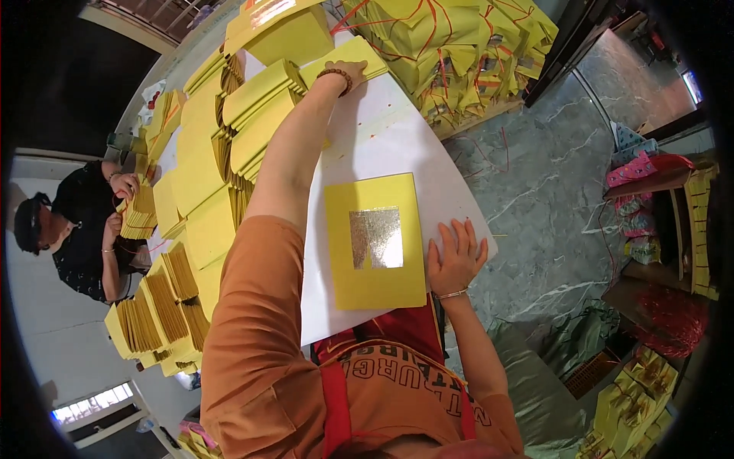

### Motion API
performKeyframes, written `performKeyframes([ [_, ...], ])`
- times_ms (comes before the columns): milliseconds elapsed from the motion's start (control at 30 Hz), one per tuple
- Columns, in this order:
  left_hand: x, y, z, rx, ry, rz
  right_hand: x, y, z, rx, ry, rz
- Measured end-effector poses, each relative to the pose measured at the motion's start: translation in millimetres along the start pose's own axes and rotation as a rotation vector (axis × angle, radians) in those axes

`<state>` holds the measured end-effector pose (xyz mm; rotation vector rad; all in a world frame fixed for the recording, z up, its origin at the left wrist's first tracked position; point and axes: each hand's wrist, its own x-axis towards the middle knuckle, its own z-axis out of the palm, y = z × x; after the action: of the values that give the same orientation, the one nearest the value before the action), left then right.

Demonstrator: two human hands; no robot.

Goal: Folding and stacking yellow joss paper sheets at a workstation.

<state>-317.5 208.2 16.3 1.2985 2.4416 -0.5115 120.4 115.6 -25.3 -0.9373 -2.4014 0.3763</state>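
One silver-patched yellow pad (375, 241) lies near on the white surface (371, 149), the right grip (459, 256) spread open just beside it, while farther off the left grip (348, 75), whether closed I cannot tell, touches a yellow stack (357, 50) that an uneven pull might skew.

a grey marbled floor (535, 199) stretches across the right; at its upper left edge sits a heap of yellow bundles (478, 69) tied with red string; past its upper right end lies a patch of brownish floor (638, 76); along its right side are a pink patterned package (633, 170) and, lower, a shiny red bundle (677, 325); at its lower end slumps a grey-green plastic sack (524, 367); far left of it, a person in a black shirt (86, 241) and a dark cap (28, 223)
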Motion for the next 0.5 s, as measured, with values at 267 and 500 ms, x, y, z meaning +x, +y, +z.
performKeyframes([
  [267,-34,31,38,-0.183,0.426,-0.168,-2,3,3,-0.010,0.017,0.018],
  [500,-47,30,25,-0.127,0.477,-0.106,-6,6,3,0.007,0.033,0.028],
])
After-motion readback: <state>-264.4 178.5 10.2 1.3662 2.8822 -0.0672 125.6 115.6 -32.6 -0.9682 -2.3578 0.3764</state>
